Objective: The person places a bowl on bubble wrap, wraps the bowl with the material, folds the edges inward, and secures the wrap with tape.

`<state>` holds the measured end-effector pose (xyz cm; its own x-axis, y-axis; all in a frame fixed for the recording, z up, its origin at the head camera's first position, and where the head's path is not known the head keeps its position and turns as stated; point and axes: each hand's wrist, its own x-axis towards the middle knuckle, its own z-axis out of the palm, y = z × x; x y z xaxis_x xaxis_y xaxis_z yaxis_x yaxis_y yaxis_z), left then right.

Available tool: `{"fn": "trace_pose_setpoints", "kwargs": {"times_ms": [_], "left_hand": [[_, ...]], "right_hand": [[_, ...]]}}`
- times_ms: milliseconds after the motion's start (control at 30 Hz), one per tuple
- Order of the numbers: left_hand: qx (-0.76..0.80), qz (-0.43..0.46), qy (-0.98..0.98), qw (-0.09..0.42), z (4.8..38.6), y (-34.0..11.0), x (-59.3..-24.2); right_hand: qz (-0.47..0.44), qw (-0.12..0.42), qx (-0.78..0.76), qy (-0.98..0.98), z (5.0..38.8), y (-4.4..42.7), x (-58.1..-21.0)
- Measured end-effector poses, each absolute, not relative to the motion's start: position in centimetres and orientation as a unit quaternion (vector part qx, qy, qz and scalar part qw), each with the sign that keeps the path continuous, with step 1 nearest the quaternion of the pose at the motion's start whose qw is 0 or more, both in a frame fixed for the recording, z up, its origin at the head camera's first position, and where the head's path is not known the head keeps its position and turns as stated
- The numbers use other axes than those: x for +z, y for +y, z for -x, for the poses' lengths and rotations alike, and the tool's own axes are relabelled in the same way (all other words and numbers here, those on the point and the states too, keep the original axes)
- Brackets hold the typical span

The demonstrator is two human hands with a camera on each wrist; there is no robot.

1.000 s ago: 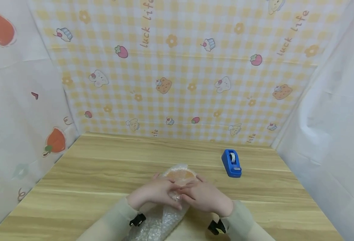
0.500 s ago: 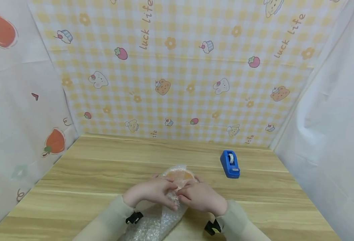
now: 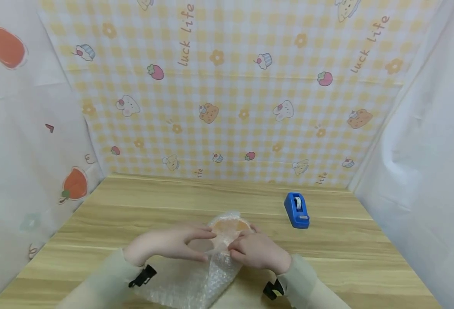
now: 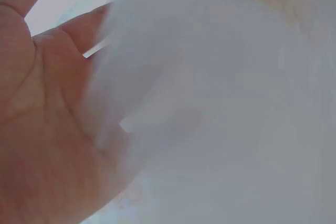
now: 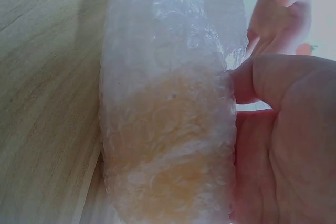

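A round orange object, its kind blurred by the wrapping, lies inside bubble wrap near the front middle of the table. My right hand holds the wrapped object at its right side, thumb on the near edge of the wrap. In the right wrist view, the orange tint shows through the bubbles beside the thumb. My left hand is at the left side of the bundle, fingers extended and thumb spread apart. In the left wrist view, a blurred whitish sheet hides the left hand's fingertips.
A blue tape dispenser with a white roll stands at the back right of the wooden table. A checked, printed cloth hangs behind the table, and white cloths hang at both sides.
My left hand has moved left, away from the right hand, and a loose flap of bubble wrap has spread out leftward beneath it. The right hand keeps its place on the bundle.
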<state>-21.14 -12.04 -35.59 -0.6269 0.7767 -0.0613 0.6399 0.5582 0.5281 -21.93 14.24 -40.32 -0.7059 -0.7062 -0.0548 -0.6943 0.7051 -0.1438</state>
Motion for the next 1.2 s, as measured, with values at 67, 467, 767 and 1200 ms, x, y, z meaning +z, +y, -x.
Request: {"fn": "trace_pose_setpoints", "kwargs": {"times_ms": [67,467,767,1200], "left_hand": [[0.233,-0.404,0.873,0.141,21.0,-13.1,-35.0],[0.125,-0.399,0.908,0.032,21.4,-18.4,-37.9],[0.097,-0.412,0.906,0.002,21.3,-19.6,-42.0],[0.129,-0.482,0.865,-0.054,20.5,-18.9,-42.8]], "right_hand": [[0.378,0.056,-0.059,0.922,22.0,14.3,-40.3],[0.374,0.063,-0.071,0.922,22.2,14.8,-41.0],[0.377,0.061,-0.071,0.921,22.2,14.6,-41.2],[0.383,0.059,-0.067,0.919,22.2,14.6,-40.8]]}}
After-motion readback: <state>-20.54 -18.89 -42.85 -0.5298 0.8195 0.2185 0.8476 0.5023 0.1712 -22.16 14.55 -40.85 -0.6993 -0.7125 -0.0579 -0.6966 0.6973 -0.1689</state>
